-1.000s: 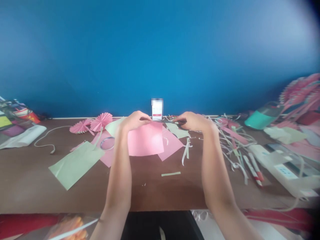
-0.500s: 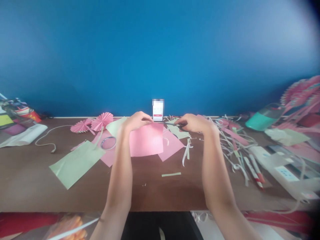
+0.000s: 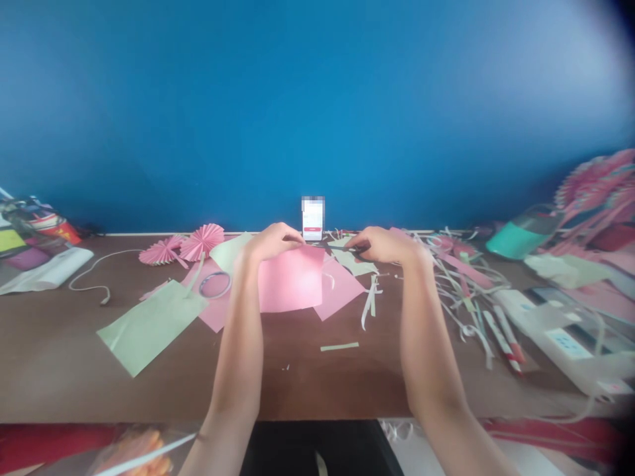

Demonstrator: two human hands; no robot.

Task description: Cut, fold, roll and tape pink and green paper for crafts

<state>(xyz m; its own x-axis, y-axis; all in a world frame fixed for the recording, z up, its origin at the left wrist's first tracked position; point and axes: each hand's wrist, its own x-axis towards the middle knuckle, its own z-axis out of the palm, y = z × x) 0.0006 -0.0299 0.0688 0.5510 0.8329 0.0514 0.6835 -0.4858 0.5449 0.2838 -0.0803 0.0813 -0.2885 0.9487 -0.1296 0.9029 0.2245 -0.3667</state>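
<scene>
In the head view, my left hand (image 3: 278, 240) pinches the upper edge of a pink sheet of paper (image 3: 292, 281), which hangs tilted toward me above the table. My right hand (image 3: 384, 244) is closed around the dark handles of a pair of scissors (image 3: 342, 247). Their blades point left and reach the sheet's upper right corner; whether they cut into it I cannot tell. Another pink sheet (image 3: 340, 287) lies under and to the right of the held one. A pale green sheet (image 3: 354, 262) lies below the scissors.
A phone (image 3: 312, 218) stands against the blue wall. Pink paper fans (image 3: 202, 242), a green sheet (image 3: 153, 324) and a tape roll (image 3: 215, 284) lie at left. Paper strips (image 3: 454, 297), markers (image 3: 503, 340), a green bottle (image 3: 520, 237) and a white device (image 3: 560, 337) are at right.
The lower edge of the pink sheet has shifted slightly, and a bright patch now shows on it. Both hands keep almost the same place and grip.
</scene>
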